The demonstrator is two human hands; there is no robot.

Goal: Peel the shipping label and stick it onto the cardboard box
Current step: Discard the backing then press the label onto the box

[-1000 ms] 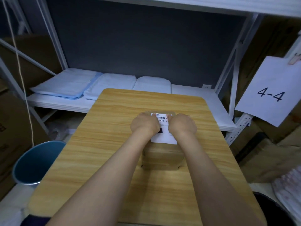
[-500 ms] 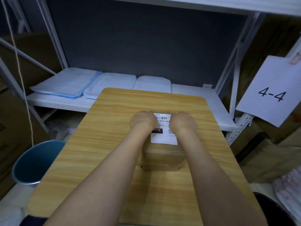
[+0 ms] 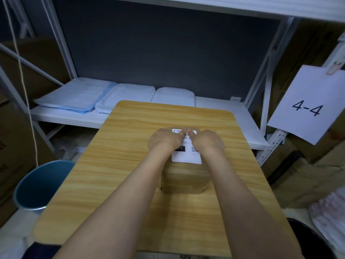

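A small brown cardboard box (image 3: pixel 184 182) stands in the middle of the wooden table (image 3: pixel 121 165). A white shipping label (image 3: pixel 186 157) with a black patch and a QR code lies flat on the box's top. My left hand (image 3: pixel 164 140) and my right hand (image 3: pixel 208 141) rest on the label's far half, knuckles up and fingers curled. Their fingertips meet at the middle of the label's far edge and press down on it. Neither hand grips anything. The hands hide much of the label's print.
A blue bin (image 3: pixel 43 186) stands on the floor left of the table. Behind the table a white shelf (image 3: pixel 214 109) carries folded light-blue cloths (image 3: pixel 74 96). A paper sign reading 4-4 (image 3: pixel 308 107) hangs at the right above stacked cardboard (image 3: pixel 308 174).
Half a second ago my hands sat apart at the label's two sides. They have since slid inward and forward, and the fingertips now touch at the label's far edge.
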